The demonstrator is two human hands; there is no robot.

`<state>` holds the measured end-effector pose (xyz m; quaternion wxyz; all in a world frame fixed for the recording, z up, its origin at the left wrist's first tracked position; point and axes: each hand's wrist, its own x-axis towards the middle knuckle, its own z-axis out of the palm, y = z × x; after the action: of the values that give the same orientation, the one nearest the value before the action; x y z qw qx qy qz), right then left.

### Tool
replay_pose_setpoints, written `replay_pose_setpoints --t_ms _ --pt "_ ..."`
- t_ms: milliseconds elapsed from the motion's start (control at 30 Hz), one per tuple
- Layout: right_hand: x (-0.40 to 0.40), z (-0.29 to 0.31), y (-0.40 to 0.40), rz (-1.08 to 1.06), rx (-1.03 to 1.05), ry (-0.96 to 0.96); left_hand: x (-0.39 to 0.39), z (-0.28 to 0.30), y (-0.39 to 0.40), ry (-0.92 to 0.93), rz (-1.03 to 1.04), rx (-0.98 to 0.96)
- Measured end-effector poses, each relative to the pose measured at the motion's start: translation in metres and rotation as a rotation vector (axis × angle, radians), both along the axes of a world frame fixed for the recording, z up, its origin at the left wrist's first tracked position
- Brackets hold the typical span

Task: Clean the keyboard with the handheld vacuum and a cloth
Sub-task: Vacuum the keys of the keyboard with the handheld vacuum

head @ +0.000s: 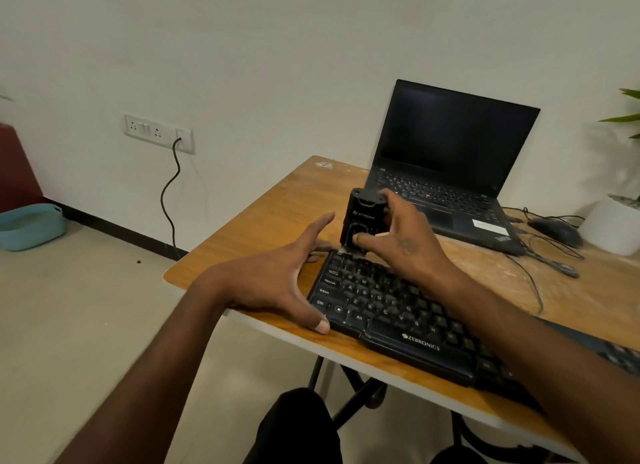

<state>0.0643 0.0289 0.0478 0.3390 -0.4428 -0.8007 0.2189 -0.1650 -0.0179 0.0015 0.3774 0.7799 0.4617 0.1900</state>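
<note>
Our right hand (398,241) gripped the small black vacuum (362,221), the thumb pressed against its near face and the fingers curled round its far side. We held the vacuum upright, its lower end touching the far left corner of the keyboard (398,325), where a little pale fluff showed at the nozzle.

Our left hand (277,283) lay spread at the left end of the keyboard. Its fingers were straight and apart, reaching toward the far left corner, while the thumb touched the near left edge close to the Ctrl key. The palm rested on the table (277,203) just left of the keyboard.

The keyboard was black and lay slantwise along the near edge of the wooden table, running from the left toward the near right, partly hidden under our right forearm.

Farther back on the table stood an open black laptop (450,165) with a dark screen. To its right lay a black mouse (557,231) with loose cables (554,262) trailing toward us, and beside that a white pot (613,224) holding a green plant (627,117).

On the wall to the left we saw a white socket panel (157,132) with a black cord (169,193) hanging down to the floor. A pale blue basin (31,226) sat on the floor at the far left.
</note>
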Motion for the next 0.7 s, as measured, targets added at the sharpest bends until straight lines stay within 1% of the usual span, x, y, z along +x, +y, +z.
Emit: replay_pose_setpoints --t_ms 67,167,300,400,533,700 --pt "0.001 0.0 -0.009 0.012 -0.01 0.006 0.0 -0.001 0.0 -0.007 -0.002 -0.002" --pt "0.0 -0.001 -0.041 0.098 -0.05 0.045 0.0 -0.001 0.002 -0.013 -0.014 0.015" --pt "0.0 0.0 -0.076 0.215 -0.074 0.018 0.0 -0.001 0.003 -0.009 -0.022 0.022" --pt "0.004 0.001 -0.071 0.198 -0.071 0.045 0.0 -0.002 0.004 -0.014 -0.024 0.019" --pt "0.004 -0.002 -0.04 0.11 -0.036 0.046 0.0 -0.002 0.004 -0.018 -0.011 0.015" --pt "-0.001 0.002 -0.011 0.026 0.031 -0.007 -0.001 -0.002 0.003 -0.017 -0.015 -0.003"
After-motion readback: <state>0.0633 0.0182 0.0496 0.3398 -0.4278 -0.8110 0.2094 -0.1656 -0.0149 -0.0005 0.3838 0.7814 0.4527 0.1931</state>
